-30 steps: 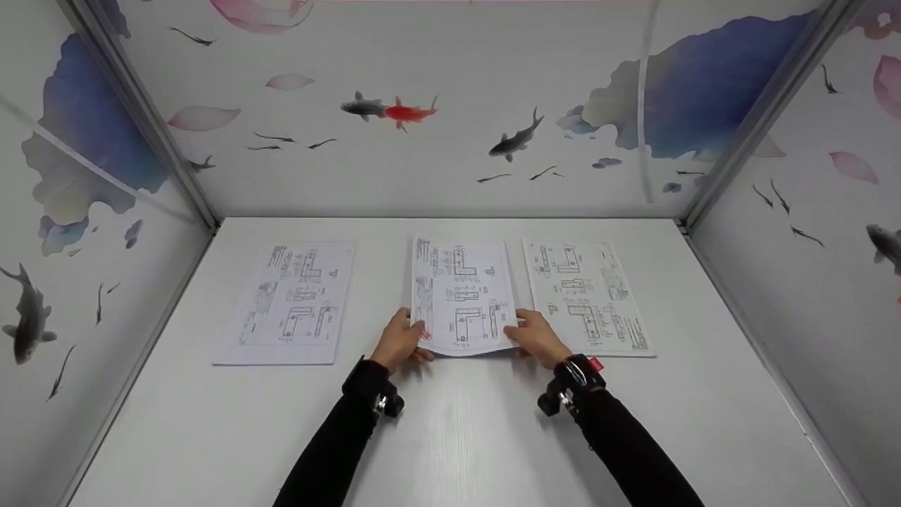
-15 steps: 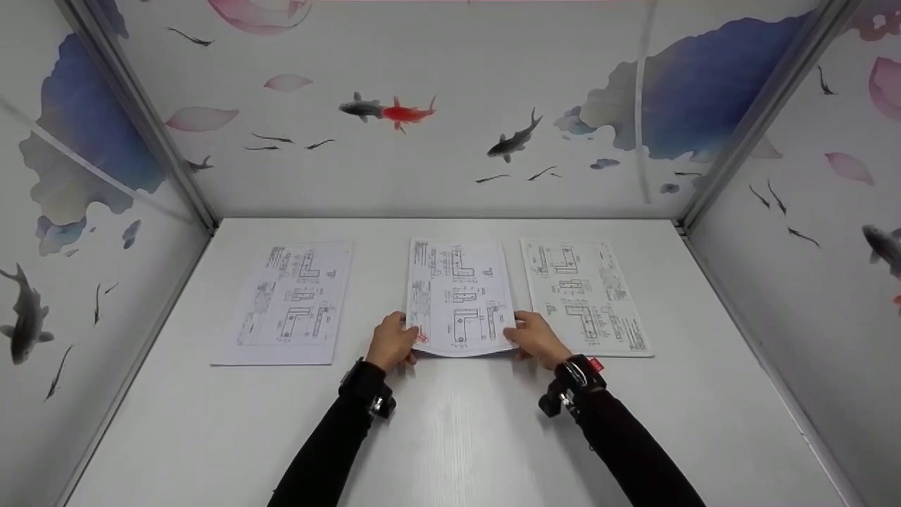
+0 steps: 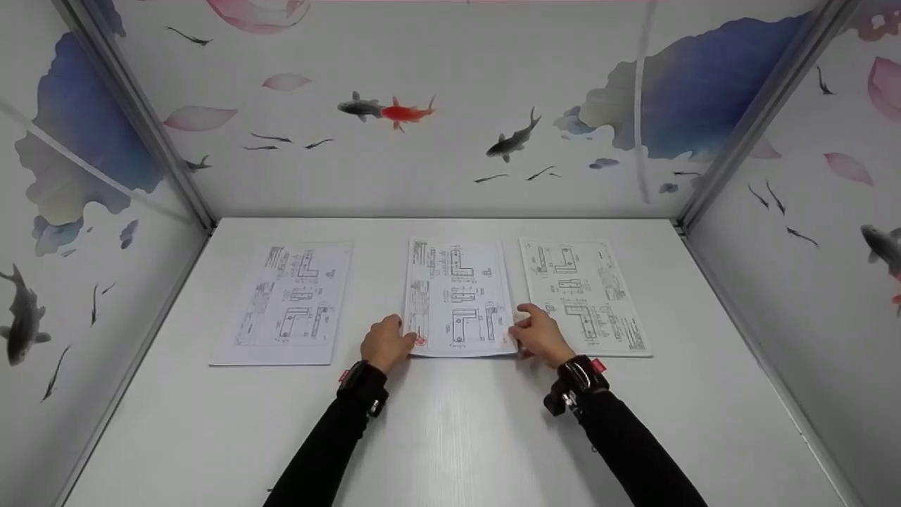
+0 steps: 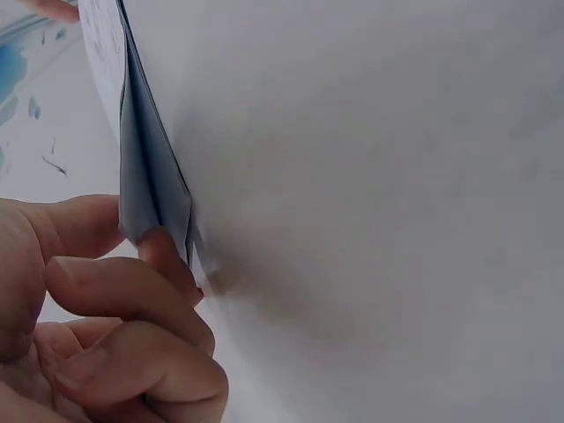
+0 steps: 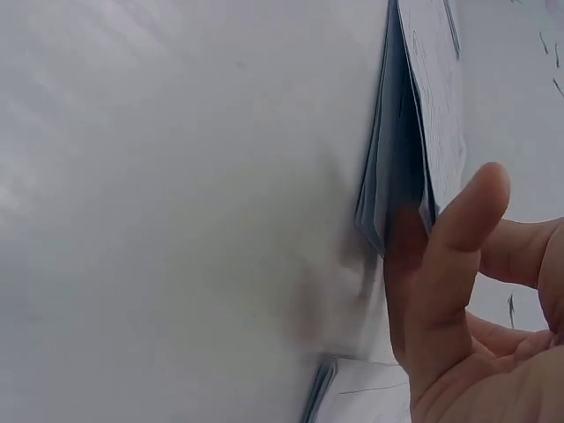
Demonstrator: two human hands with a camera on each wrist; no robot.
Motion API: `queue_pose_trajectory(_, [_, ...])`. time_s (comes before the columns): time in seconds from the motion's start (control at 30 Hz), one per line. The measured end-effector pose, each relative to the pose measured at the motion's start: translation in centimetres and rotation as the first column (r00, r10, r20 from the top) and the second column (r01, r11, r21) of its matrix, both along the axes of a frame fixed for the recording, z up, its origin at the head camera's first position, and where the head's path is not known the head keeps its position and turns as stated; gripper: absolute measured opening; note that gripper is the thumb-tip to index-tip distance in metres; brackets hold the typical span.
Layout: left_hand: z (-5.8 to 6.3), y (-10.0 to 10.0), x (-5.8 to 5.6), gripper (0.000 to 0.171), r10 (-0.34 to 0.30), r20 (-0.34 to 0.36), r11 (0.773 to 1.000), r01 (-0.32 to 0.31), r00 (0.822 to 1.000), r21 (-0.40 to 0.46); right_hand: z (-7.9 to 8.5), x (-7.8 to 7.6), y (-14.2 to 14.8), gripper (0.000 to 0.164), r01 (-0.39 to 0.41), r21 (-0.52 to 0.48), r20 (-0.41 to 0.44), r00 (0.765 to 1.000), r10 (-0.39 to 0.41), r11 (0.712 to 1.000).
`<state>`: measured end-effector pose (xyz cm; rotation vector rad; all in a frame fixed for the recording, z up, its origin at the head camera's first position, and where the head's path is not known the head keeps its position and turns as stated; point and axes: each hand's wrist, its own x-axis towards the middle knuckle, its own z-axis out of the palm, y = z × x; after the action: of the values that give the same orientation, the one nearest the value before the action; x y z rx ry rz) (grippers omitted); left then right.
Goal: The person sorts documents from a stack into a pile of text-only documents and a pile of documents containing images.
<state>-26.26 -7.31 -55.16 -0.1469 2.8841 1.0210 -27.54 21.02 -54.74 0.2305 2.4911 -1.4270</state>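
Observation:
In the head view a stack of printed drawing sheets (image 3: 461,289) lies at the middle of the table, with a small red mark at its near left corner. My left hand (image 3: 386,345) pinches that corner; in the left wrist view the sheets (image 4: 148,167) part slightly, with thumb above and a fingertip at the gap. At the near right corner is my right hand (image 3: 542,338). In the right wrist view one of its fingers (image 5: 405,256) reaches under the lifted upper sheets (image 5: 432,115); the thumb tip's contact on top is partly hidden.
Another stack of drawings (image 3: 288,303) lies at left on the white table (image 3: 450,429), and a third stack (image 3: 588,296) lies at right, close to my right hand. Printed walls (image 3: 436,176) enclose the table at the back and both sides.
My left hand has slid left and slightly nearer, and my right hand has shifted slightly right. The middle stack's near edge, bowed before, now lies flatter and straighter.

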Motion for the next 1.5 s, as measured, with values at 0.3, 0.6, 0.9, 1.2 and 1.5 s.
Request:
queue_pose_trajectory(0.3, [0.6,0.2,0.4,0.044,-0.078,0.093,0.997,0.080,0.993,-0.014,0.4,0.5,-0.7,0.082,-0.124,0.168,-0.077,0.987,0.138,0.978])
queue_pose_trajectory(0.6, [0.9,0.3,0.7,0.038,-0.137,0.046,0.988,0.139,0.990,-0.060,0.3,1.3,-1.9,0.108,-0.213,0.431,-0.095,0.956,0.278,0.877])
queue_pose_trajectory(0.9, [0.8,0.2,0.8,0.033,-0.133,0.052,0.989,0.136,0.990,-0.055,-0.3,1.6,-1.9,0.104,-0.181,0.417,-0.137,0.956,0.258,0.891])
queue_pose_trajectory(1.2, [0.9,0.3,1.0,0.033,-0.137,0.040,0.981,0.141,0.990,-0.130,-0.3,1.6,-2.0,0.105,-0.172,0.385,-0.124,0.964,0.236,0.907])
queue_pose_trajectory(1.5, [0.9,-0.4,0.9,0.024,-0.143,0.050,0.989,0.144,0.988,-0.025,-0.1,1.5,-2.1,0.097,-0.173,0.364,-0.115,0.967,0.229,0.915])
